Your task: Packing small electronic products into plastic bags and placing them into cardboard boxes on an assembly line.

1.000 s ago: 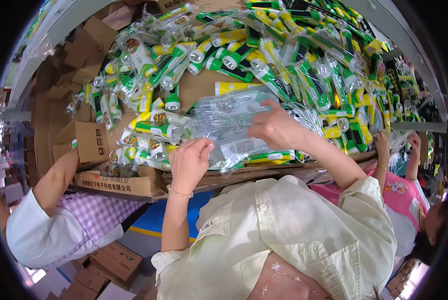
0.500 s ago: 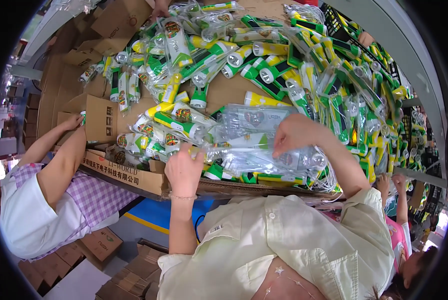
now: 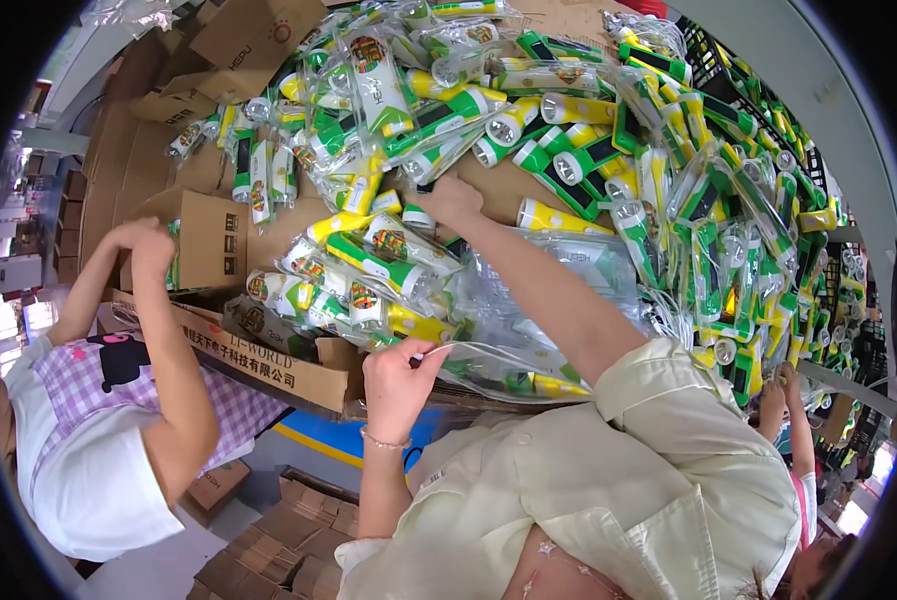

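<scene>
To the left of both hands stands a small upright brown cardboard box [image 3: 213, 240] with something green inside, a co-worker's hands [image 3: 148, 240] at its opening. Nearer, left of the left hand [image 3: 394, 385], runs the low front wall of a shallow brown cardboard box [image 3: 258, 360], with flashlights in clear bags just behind it. Far beyond the right hand [image 3: 450, 202], off to its right, a black plastic lattice crate [image 3: 703, 55] borders more green and yellow flashlights. Many of the green, white and yellow plastic flashlights [image 3: 558, 108] heaped beyond and right of the right hand are sealed in clear bags.

A green and white flashlight [image 3: 418, 215] lies right at the right hand's fingers, its lens end on the near side. Those fingers are bent over its body, their tips partly hidden; I cannot tell whether they grip it. The left hand is pinched, thumb against forefinger, on a thin whitish strand [image 3: 478, 347] (a cord or a bag's edge, I cannot tell which) that trails rightward. Flat clear plastic sleeves [image 3: 593, 262] lie to the near right of the right hand, partly beneath its forearm.
</scene>
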Available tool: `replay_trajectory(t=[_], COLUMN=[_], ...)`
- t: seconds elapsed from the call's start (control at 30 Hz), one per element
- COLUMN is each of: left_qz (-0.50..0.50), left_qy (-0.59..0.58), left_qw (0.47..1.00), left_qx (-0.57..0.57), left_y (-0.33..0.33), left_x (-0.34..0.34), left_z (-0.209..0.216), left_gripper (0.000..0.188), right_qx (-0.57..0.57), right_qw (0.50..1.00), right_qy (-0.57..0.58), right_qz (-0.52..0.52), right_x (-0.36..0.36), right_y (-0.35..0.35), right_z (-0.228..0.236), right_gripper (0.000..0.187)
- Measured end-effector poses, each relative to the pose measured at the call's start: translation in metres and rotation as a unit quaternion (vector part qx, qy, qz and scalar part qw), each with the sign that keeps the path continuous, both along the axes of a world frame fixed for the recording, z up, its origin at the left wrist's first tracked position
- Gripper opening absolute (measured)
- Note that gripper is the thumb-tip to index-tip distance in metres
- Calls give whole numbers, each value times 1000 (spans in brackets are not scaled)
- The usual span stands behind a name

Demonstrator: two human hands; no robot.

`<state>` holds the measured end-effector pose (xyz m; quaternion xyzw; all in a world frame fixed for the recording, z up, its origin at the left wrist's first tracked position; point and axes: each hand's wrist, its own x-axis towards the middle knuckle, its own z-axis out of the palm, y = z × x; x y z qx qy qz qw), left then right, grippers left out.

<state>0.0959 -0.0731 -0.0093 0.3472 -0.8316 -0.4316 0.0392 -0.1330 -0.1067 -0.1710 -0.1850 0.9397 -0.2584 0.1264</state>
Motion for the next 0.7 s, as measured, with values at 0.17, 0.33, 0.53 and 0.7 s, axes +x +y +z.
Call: replay_trajectory(t=[0.17,0.33,0.53,0.7], left_qz=[-19,-32,-73,-97], left_qy=[10,25,33,66], left_qw=[999,999,997,993], left_qx=[27,4,-7,-11], left_y=[-2,6,24,39], left_x=[-11,-30,-48,-61], left_z=[6,-3,-2,3], left_gripper=[17,28,24,22], right_qx=[-159,-78,-355,-418], right_qw=[808,897,918,847], right_qy=[-552,-413,-13,61], right_qz=[129,132,175,321], right_x=[-42,-46,31,75], right_y=[81,198,242,248], right_z=[61,126,208,149], right_gripper=[40,36,34,57])
